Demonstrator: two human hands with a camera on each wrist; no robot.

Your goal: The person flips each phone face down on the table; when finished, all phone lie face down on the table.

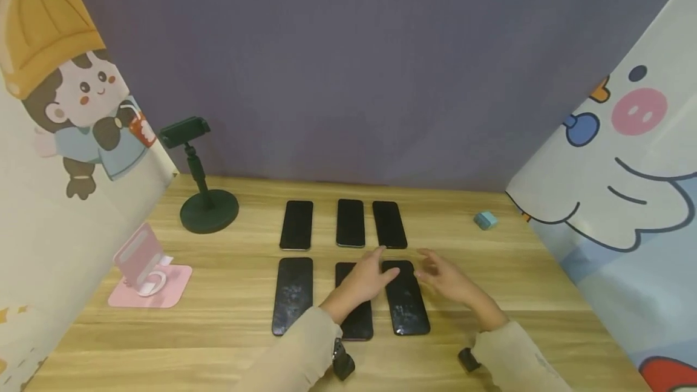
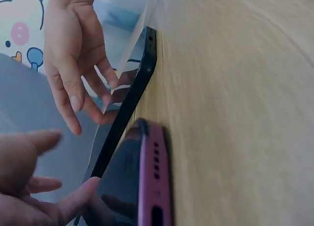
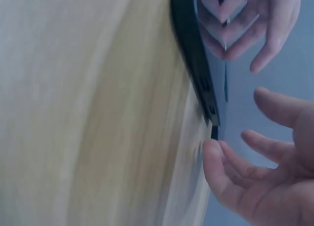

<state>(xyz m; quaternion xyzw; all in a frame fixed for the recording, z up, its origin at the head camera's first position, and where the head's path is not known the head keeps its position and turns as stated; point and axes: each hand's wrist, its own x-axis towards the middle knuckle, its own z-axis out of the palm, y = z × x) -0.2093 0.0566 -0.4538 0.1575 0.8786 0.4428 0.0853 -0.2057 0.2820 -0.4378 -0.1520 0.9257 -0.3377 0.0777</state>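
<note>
Smartphones with dark screens lie on the wooden table in two rows of three. My left hand reaches over the front middle phone, whose purple-pink edge shows in the left wrist view. Its thumb and fingers extend over the upper left corner of the front right phone. On the other side of that phone, my right hand hovers beside its top right edge with loosely bent fingers. Neither hand grips anything. The front left phone has smudges on its screen.
The back row holds a left phone, a middle phone and a right phone. At the left are a dark green stand and a pink folding holder. A small teal block lies at the right.
</note>
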